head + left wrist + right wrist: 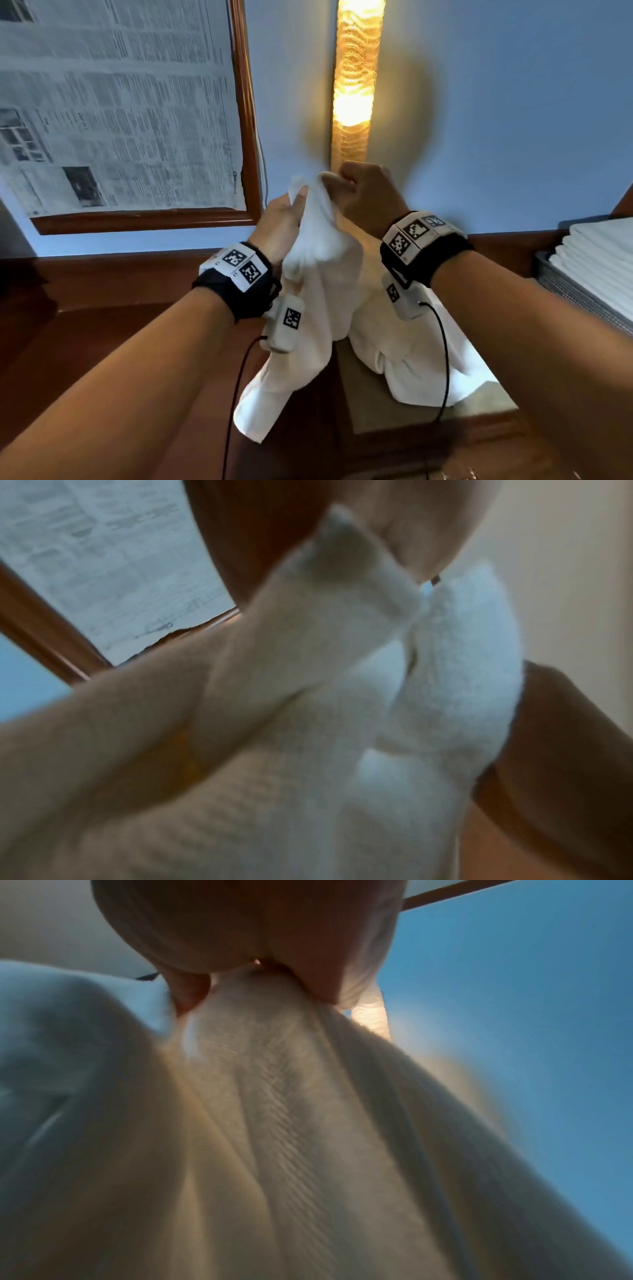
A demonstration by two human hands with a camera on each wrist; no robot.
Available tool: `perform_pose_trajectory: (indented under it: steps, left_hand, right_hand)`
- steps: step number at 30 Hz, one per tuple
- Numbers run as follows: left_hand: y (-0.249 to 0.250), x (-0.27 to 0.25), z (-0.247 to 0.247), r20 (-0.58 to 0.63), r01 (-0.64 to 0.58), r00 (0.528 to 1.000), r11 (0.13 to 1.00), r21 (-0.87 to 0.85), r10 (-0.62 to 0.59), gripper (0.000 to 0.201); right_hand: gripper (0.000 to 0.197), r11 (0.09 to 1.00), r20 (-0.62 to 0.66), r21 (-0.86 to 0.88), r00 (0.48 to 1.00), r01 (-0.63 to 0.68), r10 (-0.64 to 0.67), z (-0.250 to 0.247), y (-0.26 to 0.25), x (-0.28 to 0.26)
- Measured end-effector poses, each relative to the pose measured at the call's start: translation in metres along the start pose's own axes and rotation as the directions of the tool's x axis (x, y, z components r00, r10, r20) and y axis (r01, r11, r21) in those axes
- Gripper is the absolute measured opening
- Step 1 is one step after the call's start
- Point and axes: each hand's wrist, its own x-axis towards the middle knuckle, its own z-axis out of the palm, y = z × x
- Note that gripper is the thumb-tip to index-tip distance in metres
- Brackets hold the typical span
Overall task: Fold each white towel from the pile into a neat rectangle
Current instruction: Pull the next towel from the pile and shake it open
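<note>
A white towel (308,308) hangs in the air in front of me, bunched at the top and trailing down over the wooden surface. My left hand (284,219) grips its upper edge from the left, thumb on the cloth. Right beside it, my right hand (363,195) is closed on the towel's top corner. The left wrist view shows the towel (342,723) draped over my fingers. In the right wrist view my fingers (267,947) pinch the gathered cloth (291,1110). More white towels (421,363) lie in a crumpled pile below my right wrist.
A stack of folded white towels (603,253) sits in a grey basket (575,294) at the right. A lit column lamp (356,82) stands against the blue wall. A newspaper-covered framed panel (113,102) hangs at the left. Dark wooden furniture (85,325) lies below.
</note>
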Motion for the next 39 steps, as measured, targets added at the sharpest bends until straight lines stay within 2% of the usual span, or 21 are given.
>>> perform_pose_trajectory:
  steps: [3,5,6,8,10,12,13,15,17,20,22,24,26,29,31,34,35,37,39]
  left_hand:
    - [0.008,0.003,-0.01,-0.017,-0.091,0.996,0.993,0.074,0.093,0.06]
    - [0.017,-0.003,-0.018,-0.033,-0.152,0.987,0.975,0.162,0.159,0.063]
    - [0.022,-0.007,-0.025,-0.052,-0.152,0.985,0.968,0.2,0.165,0.064]
    - [0.027,-0.012,-0.041,-0.103,-0.139,0.98,0.96,0.243,0.168,0.061]
    - [0.026,-0.02,-0.067,-0.167,-0.107,0.974,0.961,0.253,0.153,0.053]
    - [0.022,-0.034,-0.092,-0.171,-0.096,0.976,0.97,0.224,0.136,0.048]
    - [0.02,-0.041,-0.102,-0.168,-0.093,0.977,0.97,0.224,0.133,0.049]
    - [0.018,-0.055,-0.116,-0.164,-0.06,0.982,0.976,0.21,0.096,0.051]
    - [0.018,-0.068,-0.124,-0.139,-0.045,0.988,0.987,0.153,0.066,0.051]
    - [0.017,-0.084,-0.129,-0.05,-0.059,0.996,0.982,0.18,0.069,0.048]
    - [0.015,-0.093,-0.131,-0.001,-0.017,1.0,0.989,0.15,0.017,0.043]
    - [0.016,-0.102,-0.131,0.063,0.006,0.998,0.999,0.043,-0.009,0.032]
    - [0.023,-0.115,-0.136,0.046,-0.021,0.999,0.989,0.15,0.014,0.032]
    - [0.032,-0.127,-0.158,-0.043,-0.135,0.987,0.95,0.28,0.153,0.035]
    - [0.04,-0.135,-0.172,-0.067,-0.15,0.982,0.939,0.308,0.179,0.039]
    - [0.056,-0.154,-0.197,-0.128,-0.109,0.981,0.962,0.252,0.145,0.048]
    - [0.061,-0.161,-0.206,-0.142,-0.112,0.977,0.951,0.289,0.158,0.049]
    - [0.066,-0.176,-0.224,-0.158,-0.122,0.968,0.914,0.388,0.196,0.044]
    - [0.067,-0.192,-0.238,-0.139,-0.104,0.976,0.924,0.367,0.165,0.037]
  right_hand:
    - [0.023,0.996,0.152,-0.08,0.988,0.044,-0.032,0.005,0.001,-0.025]
    - [0.012,0.987,0.168,-0.137,0.984,0.084,-0.06,0.013,0.012,-0.042]
    - [0.013,0.982,0.17,-0.183,0.985,0.048,-0.017,0.016,0.02,-0.051]
    - [0.016,0.952,0.188,-0.279,0.965,-0.125,0.182,0.016,0.047,-0.069]
    - [0.015,0.896,0.186,-0.323,0.908,-0.304,0.376,0.013,0.067,-0.09]
    - [0.016,0.843,0.108,-0.282,0.858,-0.457,0.502,0.01,0.067,-0.105]
    - [0.022,0.841,0.063,-0.229,0.854,-0.491,0.516,0.012,0.059,-0.106]
    - [0.037,0.893,0.003,-0.111,0.898,-0.437,0.44,0.024,0.032,-0.095]
    - [0.031,0.94,0.017,-0.018,0.94,-0.339,0.34,0.038,-0.006,-0.076]
    - [0.022,0.985,0.068,0.047,0.985,-0.164,0.16,0.056,-0.068,-0.057]
    - [0.036,0.997,0.094,0.015,0.992,-0.081,0.079,0.06,-0.105,-0.05]
    - [0.029,0.998,0.132,-0.042,0.99,-0.048,0.053,0.063,-0.128,-0.049]
    - [0.019,0.996,0.17,-0.09,0.985,-0.021,0.036,0.061,-0.145,-0.057]
    - [0.032,0.989,0.225,-0.145,0.974,0.027,0.006,0.059,-0.16,-0.085]
    - [0.03,0.979,0.253,-0.203,0.967,0.026,0.027,0.065,-0.162,-0.107]
    - [0.026,0.939,0.307,-0.338,0.935,-0.066,0.176,0.081,-0.141,-0.145]
    - [0.026,0.927,0.331,-0.358,0.914,-0.109,0.235,0.086,-0.131,-0.159]
    - [0.027,0.917,0.349,-0.325,0.873,-0.23,0.342,0.095,-0.117,-0.185]
    - [0.025,0.908,0.313,-0.244,0.859,-0.34,0.405,0.106,-0.112,-0.2]
